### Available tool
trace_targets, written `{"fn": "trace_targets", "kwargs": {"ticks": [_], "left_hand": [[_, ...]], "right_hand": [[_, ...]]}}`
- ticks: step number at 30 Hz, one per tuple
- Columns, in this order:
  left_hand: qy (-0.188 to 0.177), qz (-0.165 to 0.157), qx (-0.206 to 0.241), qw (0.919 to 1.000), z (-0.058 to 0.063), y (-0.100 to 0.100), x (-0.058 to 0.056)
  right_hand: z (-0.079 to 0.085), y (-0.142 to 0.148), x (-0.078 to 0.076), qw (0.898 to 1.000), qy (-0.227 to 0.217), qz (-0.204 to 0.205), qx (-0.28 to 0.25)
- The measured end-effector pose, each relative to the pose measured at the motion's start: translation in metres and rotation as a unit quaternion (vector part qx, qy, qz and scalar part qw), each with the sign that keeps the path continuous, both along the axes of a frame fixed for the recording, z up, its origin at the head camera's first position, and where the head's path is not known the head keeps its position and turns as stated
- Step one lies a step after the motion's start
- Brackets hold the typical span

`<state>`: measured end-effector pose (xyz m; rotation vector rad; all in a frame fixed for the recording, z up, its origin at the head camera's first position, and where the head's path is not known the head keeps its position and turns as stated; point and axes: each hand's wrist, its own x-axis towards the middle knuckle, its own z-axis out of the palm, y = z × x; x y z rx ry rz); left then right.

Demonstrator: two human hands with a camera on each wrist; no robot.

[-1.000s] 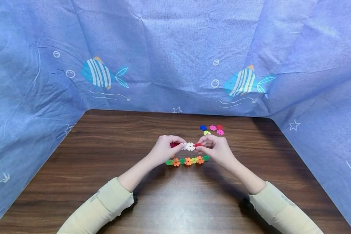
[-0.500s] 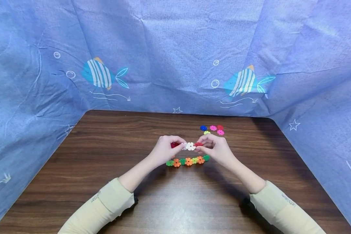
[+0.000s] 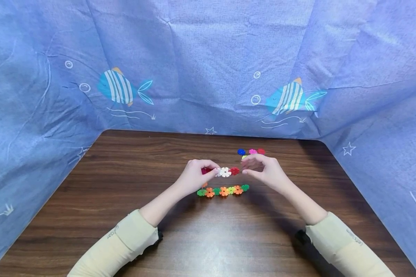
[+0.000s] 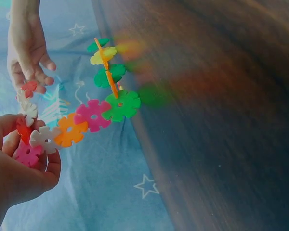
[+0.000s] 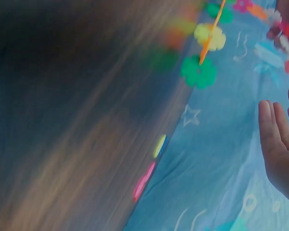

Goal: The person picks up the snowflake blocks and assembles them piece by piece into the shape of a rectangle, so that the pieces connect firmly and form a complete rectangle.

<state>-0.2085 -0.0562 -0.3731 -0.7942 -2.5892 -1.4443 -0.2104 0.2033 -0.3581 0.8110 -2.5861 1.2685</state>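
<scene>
"How does the flower-disc chain handle?"
"Light, we judge: each disc stiff, the slotted joints apt to twist loose, so we would pinch flat faces beside a joint. We see it above the worktop, clamped in the left grip; the right grip stands apart, just beside the red end disc."
"Obstacles?"
"We find loose discs near the far edge, partly hidden behind the right grip."

The head view is bright; white glare lies on the near middle of the table, and shadow at its far right corner. Both wrist views are dimmer, hazy.
</scene>
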Motion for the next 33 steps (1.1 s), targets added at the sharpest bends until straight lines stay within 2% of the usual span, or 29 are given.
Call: {"fn": "trace_targets", "kwargs": {"ticks": [3,9,18,23,33], "left_hand": [[0.002,-0.002,0.002,1.0000,0.001,0.000,0.000],[0.001,-0.003,-0.008,1.0000,0.002,-0.001,0.001],[-0.001,-0.011,-0.012,0.9999,0.002,-0.004,-0.001],[-0.003,-0.019,-0.012,0.9997,0.002,-0.005,-0.002],[-0.004,-0.025,-0.014,0.9996,0.001,-0.006,-0.001]], "right_hand": [[-0.011,0.014,-0.015,1.000,0.007,-0.005,0.015],[-0.020,0.032,-0.037,0.996,0.051,-0.019,0.070],[-0.034,0.043,-0.069,0.995,0.043,0.019,0.088],[-0.042,0.046,-0.084,0.993,0.044,0.022,0.105],[-0.055,0.054,-0.107,0.989,0.037,-0.027,0.141]]}}
